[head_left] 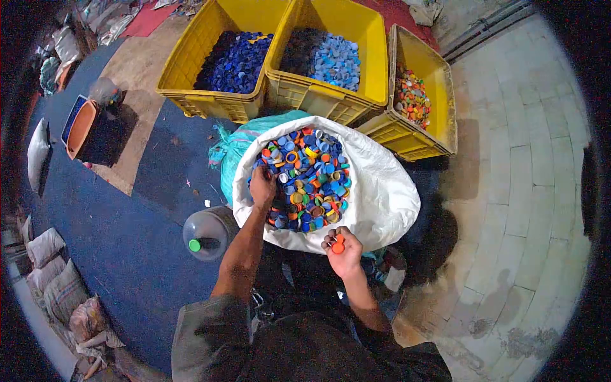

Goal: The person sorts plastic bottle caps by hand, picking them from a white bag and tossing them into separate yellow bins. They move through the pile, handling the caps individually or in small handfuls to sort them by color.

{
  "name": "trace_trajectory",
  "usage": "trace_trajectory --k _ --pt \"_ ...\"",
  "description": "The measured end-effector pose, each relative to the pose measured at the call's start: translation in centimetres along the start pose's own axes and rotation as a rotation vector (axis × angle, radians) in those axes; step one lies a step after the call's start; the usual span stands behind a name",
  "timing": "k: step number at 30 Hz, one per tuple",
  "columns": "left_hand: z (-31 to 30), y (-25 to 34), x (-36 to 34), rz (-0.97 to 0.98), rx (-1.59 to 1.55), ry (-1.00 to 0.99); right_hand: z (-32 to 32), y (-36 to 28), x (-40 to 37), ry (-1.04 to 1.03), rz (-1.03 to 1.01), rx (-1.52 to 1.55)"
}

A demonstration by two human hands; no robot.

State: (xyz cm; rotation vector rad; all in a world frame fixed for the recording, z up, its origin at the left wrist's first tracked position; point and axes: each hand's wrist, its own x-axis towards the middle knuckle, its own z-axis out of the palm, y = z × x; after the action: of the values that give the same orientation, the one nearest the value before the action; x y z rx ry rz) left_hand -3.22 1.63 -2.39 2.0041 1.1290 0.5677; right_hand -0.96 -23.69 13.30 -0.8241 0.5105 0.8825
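Note:
A white sack (388, 191) stands open in front of me, filled with mixed coloured bottle caps (312, 178). My left hand (262, 186) is at the left side of the caps, its fingers bent down among them; what they hold, if anything, is hidden. Just outside the near rim of the sack, my right hand (344, 251) is turned palm up, with orange caps (338, 244) held in its curled fingers.
Beyond the sack stand yellow crates with dark blue caps (235, 62), light blue caps (336, 62) and orange and mixed caps (412, 97). A clear jug (210, 234) and a teal sack (245, 137) are left of the white sack. A pale wall (522, 178) rises at right.

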Motion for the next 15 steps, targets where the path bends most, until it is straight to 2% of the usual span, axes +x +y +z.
trace_trajectory --k 3,6,9,10,11,13,14,15 --pt "0.0 -0.8 0.5 0.037 0.060 -0.050 0.3 0.0 0.3 0.007 -0.004 -0.008" --pt "-0.2 -0.3 0.8 -0.046 -0.085 -0.073 0.6 -0.1 0.4 0.006 -0.004 -0.024" --pt "-1.7 2.9 0.4 -0.351 -0.510 -0.117 1.9 -0.1 0.8 0.043 0.000 -0.037" --pt "-2.3 3.9 0.1 -0.352 -0.778 -0.140 2.4 -0.2 0.9 0.065 0.001 -0.042" --pt "-3.3 4.8 -0.6 -0.554 -0.784 -0.235 2.3 -0.4 1.4 -0.009 0.016 -0.072" --pt "-6.2 8.3 -1.9 -0.730 -0.996 -0.401 2.2 -0.8 2.4 -0.161 0.037 -0.128" --pt "-6.9 8.5 -2.6 -0.747 -1.119 -0.505 2.8 -0.7 2.7 -0.158 -0.011 -0.181" --pt "-7.6 8.8 -3.4 -0.759 -1.242 -0.611 3.6 -0.6 3.0 -0.158 -0.132 -0.424"
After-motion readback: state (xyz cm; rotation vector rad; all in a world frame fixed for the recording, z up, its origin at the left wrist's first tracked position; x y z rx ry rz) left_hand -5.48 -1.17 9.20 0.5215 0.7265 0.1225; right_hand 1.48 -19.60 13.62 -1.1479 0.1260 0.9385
